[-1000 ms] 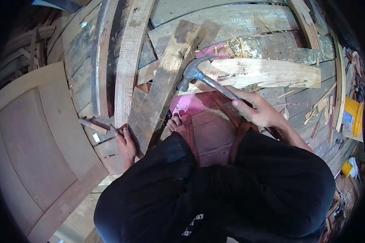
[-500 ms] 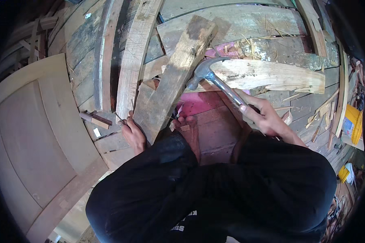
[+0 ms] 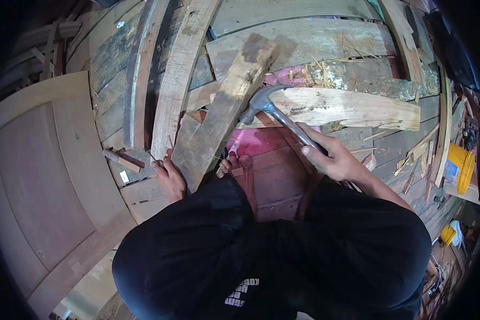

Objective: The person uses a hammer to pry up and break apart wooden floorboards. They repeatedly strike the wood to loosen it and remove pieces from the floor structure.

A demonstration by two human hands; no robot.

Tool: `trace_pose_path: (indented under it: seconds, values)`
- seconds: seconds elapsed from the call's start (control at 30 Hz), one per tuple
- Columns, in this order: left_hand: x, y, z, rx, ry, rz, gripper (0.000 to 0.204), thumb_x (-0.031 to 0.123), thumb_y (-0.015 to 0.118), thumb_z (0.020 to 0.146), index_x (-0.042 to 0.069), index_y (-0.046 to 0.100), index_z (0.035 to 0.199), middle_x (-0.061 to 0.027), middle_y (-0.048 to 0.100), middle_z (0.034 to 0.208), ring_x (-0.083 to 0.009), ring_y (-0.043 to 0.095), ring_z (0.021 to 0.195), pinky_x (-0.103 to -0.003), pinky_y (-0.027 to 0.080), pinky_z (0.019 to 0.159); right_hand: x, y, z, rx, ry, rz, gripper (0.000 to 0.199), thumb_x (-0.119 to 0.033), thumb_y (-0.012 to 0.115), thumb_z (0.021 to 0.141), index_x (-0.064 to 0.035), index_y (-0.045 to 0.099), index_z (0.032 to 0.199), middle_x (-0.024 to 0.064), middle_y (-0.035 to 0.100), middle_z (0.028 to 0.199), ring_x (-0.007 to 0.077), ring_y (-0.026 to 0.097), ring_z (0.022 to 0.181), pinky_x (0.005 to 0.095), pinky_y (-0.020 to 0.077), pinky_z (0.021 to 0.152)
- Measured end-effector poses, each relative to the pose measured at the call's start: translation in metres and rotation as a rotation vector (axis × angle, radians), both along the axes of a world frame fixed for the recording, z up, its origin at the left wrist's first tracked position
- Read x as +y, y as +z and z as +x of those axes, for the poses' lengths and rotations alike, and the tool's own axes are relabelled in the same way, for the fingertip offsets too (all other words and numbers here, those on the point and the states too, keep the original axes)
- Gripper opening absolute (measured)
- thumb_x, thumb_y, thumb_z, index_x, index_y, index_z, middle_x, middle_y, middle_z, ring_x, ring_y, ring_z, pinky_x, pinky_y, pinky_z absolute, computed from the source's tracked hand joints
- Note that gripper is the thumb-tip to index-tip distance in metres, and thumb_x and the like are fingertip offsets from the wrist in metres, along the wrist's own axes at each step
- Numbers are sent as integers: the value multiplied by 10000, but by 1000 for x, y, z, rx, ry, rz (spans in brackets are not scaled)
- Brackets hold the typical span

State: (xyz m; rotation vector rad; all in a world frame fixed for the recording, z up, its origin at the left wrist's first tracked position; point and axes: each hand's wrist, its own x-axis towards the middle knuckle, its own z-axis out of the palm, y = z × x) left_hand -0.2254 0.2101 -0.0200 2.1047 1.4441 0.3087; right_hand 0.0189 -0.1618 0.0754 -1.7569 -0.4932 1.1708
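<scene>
My right hand (image 3: 333, 157) is wrapped round the shaft of a claw hammer (image 3: 285, 120). The steel head is raised, in view just right of a thick weathered wooden block (image 3: 218, 112) that slants up from my knee. My left hand (image 3: 170, 180) is at the near end of a long pale beam (image 3: 180, 85), fingers bent together. A thin, dark, nail-like piece (image 3: 153, 158) shows by its fingertips; what exactly they grip is too small to make out. Both of my knees are bent, and my bare toes (image 3: 234, 161) are beside the block.
A paneled wooden door (image 3: 48, 176) lies at the left. A darker beam (image 3: 143, 74) runs beside the pale one. One pale plank (image 3: 346, 108) lies across the floorboards, with splinters beyond. A small wood piece (image 3: 124, 159) lies left of my hand; a yellow bucket (image 3: 460, 168) stands far right.
The right hand has shifted slightly down and left with the hammer, its grip kept. My left hand stays at the beam's end, nearly still. The whole view has tilted a little.
</scene>
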Motion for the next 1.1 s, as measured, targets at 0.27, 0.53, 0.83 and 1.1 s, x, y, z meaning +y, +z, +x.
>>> trace_pose_path:
  seconds: [0.27, 0.53, 0.83, 1.1]
  values:
    - [2, -11, -10, -88, 7, 41, 477, 337, 535, 1100, -95, 671, 1250, -249, 707, 1109, -392, 651, 1054, -455, 471, 983, -39, 31, 7, 528, -25, 7, 706, -143, 511, 1141, -132, 134, 1738, 52, 634, 982, 105, 508, 572, 276, 474, 534]
    - [-23, 8, -19, -226, -416, -38, 1009, 370, 951, 692, -43, 446, 1462, -186, 558, 1196, -354, 568, 1092, -446, 466, 984, -34, 45, -2, 687, -200, 25, 648, -180, 531, 1137, -103, 246, 1714, -23, 455, 791, 75, 367, 509, 274, 372, 467]
    - [-1, 47, 7, -13, -536, -257, 1117, 421, 934, 766, -107, 291, 1511, -321, 597, 1305, -434, 613, 1239, -481, 471, 1097, 15, 102, 17, 768, -196, 137, 596, -207, 522, 1138, -105, 309, 1685, -39, 406, 786, 50, 393, 472, 245, 383, 408]
    - [11, 72, 76, -161, -463, -213, 1091, 520, 880, 813, -168, 334, 1459, -419, 612, 1329, -461, 644, 1268, -470, 496, 1072, 77, 160, 86, 124, 25, -209, 403, -274, 514, 1135, -12, 540, 1441, -29, 461, 646, 89, 455, 484, 292, 421, 456]
